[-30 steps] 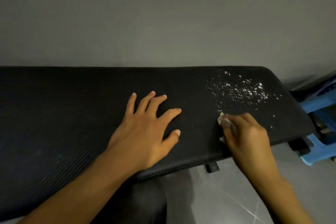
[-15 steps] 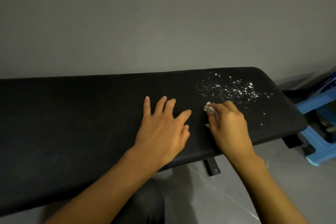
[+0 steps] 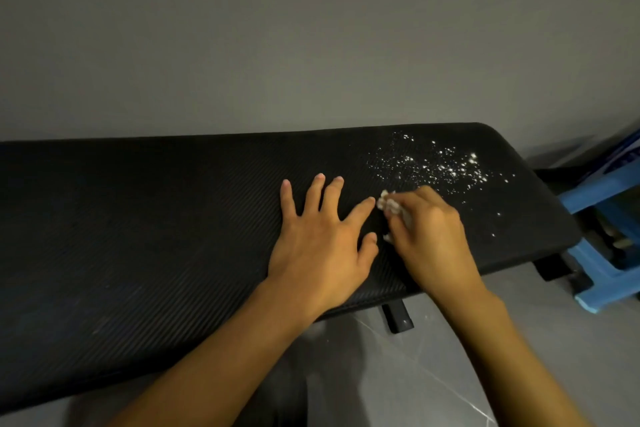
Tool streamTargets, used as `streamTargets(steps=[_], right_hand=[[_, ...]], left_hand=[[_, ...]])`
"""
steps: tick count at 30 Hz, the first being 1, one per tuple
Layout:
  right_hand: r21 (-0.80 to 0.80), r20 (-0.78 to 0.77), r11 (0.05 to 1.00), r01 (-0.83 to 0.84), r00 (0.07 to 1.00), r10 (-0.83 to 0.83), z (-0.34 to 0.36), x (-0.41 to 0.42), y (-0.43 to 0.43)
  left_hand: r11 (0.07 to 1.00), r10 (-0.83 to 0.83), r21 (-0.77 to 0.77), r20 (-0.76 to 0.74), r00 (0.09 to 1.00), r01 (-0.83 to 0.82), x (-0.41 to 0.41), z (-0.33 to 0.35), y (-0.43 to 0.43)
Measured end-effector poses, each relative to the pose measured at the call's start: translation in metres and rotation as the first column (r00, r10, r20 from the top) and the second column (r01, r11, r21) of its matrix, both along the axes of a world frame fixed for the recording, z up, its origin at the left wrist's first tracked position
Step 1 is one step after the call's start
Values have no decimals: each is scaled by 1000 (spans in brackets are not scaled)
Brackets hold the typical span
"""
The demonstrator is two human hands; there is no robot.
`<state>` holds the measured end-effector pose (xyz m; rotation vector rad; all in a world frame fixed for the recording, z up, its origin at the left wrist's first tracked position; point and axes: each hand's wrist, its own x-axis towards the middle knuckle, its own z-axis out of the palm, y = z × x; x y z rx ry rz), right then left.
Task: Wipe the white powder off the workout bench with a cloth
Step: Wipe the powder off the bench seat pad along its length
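So: the workout bench (image 3: 138, 218) is a long black pad with fine diagonal ribbing that spans the view left to right. The left hand (image 3: 322, 239) lies flat on it near the middle, fingers straight and spread, gripping nothing. Just to its right, almost at the left index fingertip, the right hand (image 3: 429, 236) is curled round a small crumpled white cloth (image 3: 388, 204) and holds it down on the pad. Only a bit of the cloth pokes out past the fingers.

The white powder (image 3: 440, 166) is right of and behind the cloth, on the pad's right end. It lies in scattered specks and small clumps, densest toward the back edge, with a few strays toward the front-right corner. The cloth sits at the powder's left fringe.

Room:
- plain grey wall (image 3: 311, 45) right behind the bench
- grey tiled floor (image 3: 415, 374) in front
- dim light

A black frame bracket (image 3: 398, 317) shows under the front edge, below the right wrist. A blue plastic stool (image 3: 609, 253) stands just off the pad's rounded right end.

Edges: the powder stops short of the right end and the front edge. There is a long stretch of open pad left of the left hand. The back edge is close to the wall.
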<state>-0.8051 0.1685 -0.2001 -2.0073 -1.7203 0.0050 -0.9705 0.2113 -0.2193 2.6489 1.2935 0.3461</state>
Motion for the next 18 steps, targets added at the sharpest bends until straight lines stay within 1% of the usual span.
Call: streamTargets(steps=[3,8,10,12,15,18], right_hand=[[-32,-29,998,-54,998,53,4,-1,-18],[12,-13,998,69,998,-68,2,6,30],[17,11,996,91,996,-92,1,5,40],[-1,25,999,32,999,-32,1,2,34],[-52,-22,996,-74,997,73,5,3,9],[-72,-14,995,-65,998,64,8,8,10]], left_hand=[[1000,4,-3,-3,1000,-4,0,-1,-1],[1000,-1,-8,6,1000,1,0,-1,-1],[1000,-4,-8,20,1000,4,0,0,0],[1000,-6,-9,23,1000,6,0,0,0],[1000,-1,-4,26,1000,1,1,0,0],[1000,17,10,11,1000,-17,4,-1,0]])
